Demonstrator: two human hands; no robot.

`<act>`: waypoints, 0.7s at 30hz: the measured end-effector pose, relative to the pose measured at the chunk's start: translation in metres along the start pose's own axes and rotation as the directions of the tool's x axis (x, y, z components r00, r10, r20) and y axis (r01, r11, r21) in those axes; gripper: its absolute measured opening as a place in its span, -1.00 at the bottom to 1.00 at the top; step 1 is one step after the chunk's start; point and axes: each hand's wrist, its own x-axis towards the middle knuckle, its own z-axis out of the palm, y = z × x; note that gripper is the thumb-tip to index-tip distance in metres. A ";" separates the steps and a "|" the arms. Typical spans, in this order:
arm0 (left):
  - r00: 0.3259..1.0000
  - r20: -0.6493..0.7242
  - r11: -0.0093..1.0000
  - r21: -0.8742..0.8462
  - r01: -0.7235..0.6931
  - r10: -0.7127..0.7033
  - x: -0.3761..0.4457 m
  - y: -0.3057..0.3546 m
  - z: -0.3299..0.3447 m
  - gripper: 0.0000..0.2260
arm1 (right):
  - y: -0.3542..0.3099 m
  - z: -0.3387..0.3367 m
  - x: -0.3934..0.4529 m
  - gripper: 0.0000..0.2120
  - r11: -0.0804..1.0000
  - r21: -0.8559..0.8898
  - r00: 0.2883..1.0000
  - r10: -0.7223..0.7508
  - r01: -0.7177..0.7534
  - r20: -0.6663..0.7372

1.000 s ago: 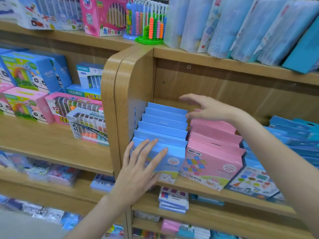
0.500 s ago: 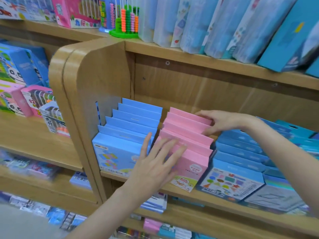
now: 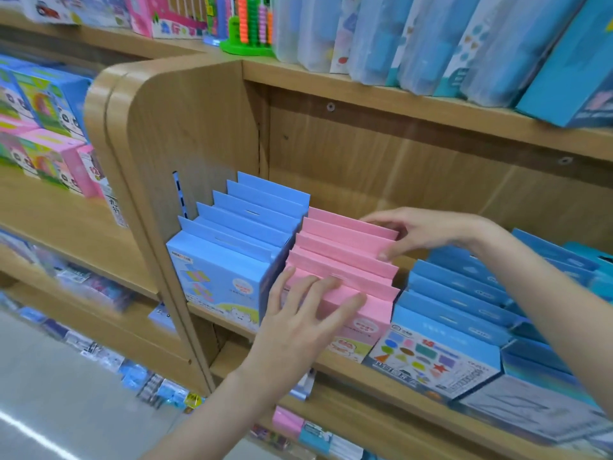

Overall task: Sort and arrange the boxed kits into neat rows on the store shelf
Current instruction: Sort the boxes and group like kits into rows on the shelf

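Both hands are bracketing the pink row (image 3: 345, 260) at frame centre: left hand (image 3: 298, 327) lying flat on the front box, right hand (image 3: 421, 232) pinching the rearmost, row running front-to-back.

there was one view only, from a wide-angle camera worn on the person's head. it looked forward and down, close in on a wooden shelf (image 3: 381, 376) at about arm's reach, angled slightly from the left. the side panel (image 3: 185, 134) stood left of centre; edges bent and blurred, with floor at bottom left.
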 end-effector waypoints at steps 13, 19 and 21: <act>0.989 -0.048 0.983 -0.106 -0.147 0.143 0.001 -0.033 -0.013 -0.46 | -0.026 0.027 -0.027 -0.44 0.984 -0.027 0.884 0.146 -0.176 -0.444; 0.990 -0.139 0.985 -0.165 -0.040 0.017 0.008 -0.065 -0.029 -0.59 | -0.057 0.098 -0.080 -0.48 0.936 -0.135 0.738 0.162 -0.325 -0.655; 0.998 -0.066 0.988 -0.157 0.004 -0.015 0.008 -0.079 -0.030 -0.50 | -0.066 0.116 -0.078 -0.29 0.891 -0.199 0.779 0.225 -0.408 -0.586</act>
